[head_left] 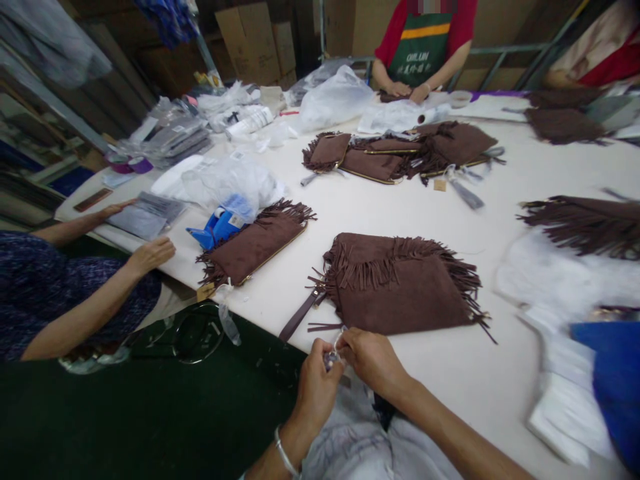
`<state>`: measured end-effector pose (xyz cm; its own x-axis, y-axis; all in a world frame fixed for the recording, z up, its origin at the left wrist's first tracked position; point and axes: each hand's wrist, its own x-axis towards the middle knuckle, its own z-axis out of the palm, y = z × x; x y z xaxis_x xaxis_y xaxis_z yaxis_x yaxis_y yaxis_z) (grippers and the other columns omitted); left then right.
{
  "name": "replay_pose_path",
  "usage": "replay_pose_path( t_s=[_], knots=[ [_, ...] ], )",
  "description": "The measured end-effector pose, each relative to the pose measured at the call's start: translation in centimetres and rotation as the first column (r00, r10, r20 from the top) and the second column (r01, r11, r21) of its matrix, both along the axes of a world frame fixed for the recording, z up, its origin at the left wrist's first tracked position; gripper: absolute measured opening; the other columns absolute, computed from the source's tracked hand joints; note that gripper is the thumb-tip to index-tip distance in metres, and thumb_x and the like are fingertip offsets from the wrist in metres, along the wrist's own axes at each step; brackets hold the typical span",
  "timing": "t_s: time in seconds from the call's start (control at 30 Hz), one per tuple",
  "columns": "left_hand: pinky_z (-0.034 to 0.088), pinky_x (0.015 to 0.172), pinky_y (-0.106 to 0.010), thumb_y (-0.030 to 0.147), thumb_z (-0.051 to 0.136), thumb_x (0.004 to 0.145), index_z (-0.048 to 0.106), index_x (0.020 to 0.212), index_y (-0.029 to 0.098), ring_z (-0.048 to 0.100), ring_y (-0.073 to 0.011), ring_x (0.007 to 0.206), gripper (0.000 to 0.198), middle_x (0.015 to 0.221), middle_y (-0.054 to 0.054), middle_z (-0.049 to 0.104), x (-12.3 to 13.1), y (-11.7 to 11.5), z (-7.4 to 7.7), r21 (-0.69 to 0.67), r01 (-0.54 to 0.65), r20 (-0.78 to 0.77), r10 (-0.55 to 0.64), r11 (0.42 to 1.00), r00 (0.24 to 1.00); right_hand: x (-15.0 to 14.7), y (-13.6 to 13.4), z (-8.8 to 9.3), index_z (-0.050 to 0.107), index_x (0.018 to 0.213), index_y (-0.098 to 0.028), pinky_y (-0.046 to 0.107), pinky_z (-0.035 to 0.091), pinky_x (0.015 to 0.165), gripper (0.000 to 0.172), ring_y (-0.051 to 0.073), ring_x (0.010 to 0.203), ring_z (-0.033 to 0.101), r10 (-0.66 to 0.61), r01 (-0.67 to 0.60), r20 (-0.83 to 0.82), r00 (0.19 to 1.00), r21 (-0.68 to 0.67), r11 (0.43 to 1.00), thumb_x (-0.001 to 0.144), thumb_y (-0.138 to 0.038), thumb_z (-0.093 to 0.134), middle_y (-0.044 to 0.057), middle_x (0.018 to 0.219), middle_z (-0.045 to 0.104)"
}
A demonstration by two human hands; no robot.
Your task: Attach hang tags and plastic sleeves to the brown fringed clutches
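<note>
My left hand (319, 377), with a bracelet at its wrist, is closed on a small crumpled clear plastic piece (330, 361) at the table's front edge. Close against it, my right hand (370, 357) pinches a thin white string (339, 339); its fingertips are partly hidden. Just beyond both hands lies a brown fringed clutch bag (405, 293), flat on the white table. Its wrist strap (300, 313) points toward the front edge, left of my hands.
At left, a co-worker's hands (153, 255) are near a plastic-wrapped packet (145, 215). Another brown clutch (260, 245) lies beside a blue tape dispenser (215, 229). More bags (370, 163) are piled farther back, before a person in a green apron (420, 47). White packaging (570, 393) lies right.
</note>
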<state>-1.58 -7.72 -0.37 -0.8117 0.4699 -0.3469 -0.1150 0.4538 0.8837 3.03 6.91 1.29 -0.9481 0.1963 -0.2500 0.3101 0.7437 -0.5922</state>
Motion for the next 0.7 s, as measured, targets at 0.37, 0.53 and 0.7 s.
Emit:
replay_pose_path(
  t_s=[0.37, 0.53, 0.7],
  knots=[
    [0.027, 0.05, -0.021, 0.024, 0.061, 0.075, 0.055, 0.072, 0.022, 0.045, -0.0114, 0.049, 0.007, 0.054, 0.005, 0.052, -0.7, -0.2, -1.0, 0.044, -0.033, 0.079, 0.03, 0.998, 0.996, 0.3, 0.6, -0.1, 0.066, 0.107, -0.028, 0.022, 0.04, 0.075, 0.035, 0.016, 0.09, 0.064, 0.093, -0.105, -0.107, 0.99, -0.115, 0.988, 0.081, -0.011, 0.048, 0.001, 0.099, 0.071],
    [0.029, 0.045, -0.02, 0.025, 0.063, 0.071, 0.052, 0.069, 0.02, 0.048, -0.0111, 0.045, 0.012, 0.051, 0.005, 0.053, -0.7, 0.1, -0.7, 0.094, -0.086, 0.24, 0.061, 0.992, 0.969, 0.3, 0.9, -0.1, 0.069, 0.095, -0.024, 0.021, 0.038, 0.068, 0.026, 0.016, 0.082, 0.064, 0.113, -0.126, -0.114, 0.987, -0.107, 0.986, 0.082, -0.013, 0.05, 0.001, 0.091, 0.07],
    [0.033, 0.043, -0.021, 0.03, 0.07, 0.064, 0.053, 0.072, 0.019, 0.051, -0.0123, 0.043, 0.022, 0.05, 0.003, 0.057, -1.3, 0.2, 0.2, 0.05, -0.19, 0.364, 0.159, 0.981, 0.918, 0.1, 1.2, -0.4, 0.069, 0.089, -0.022, 0.022, 0.036, 0.063, 0.02, 0.015, 0.077, 0.063, 0.185, -0.197, -0.155, 0.97, -0.065, 0.978, 0.086, -0.019, 0.049, 0.003, 0.086, 0.07]
  ],
)
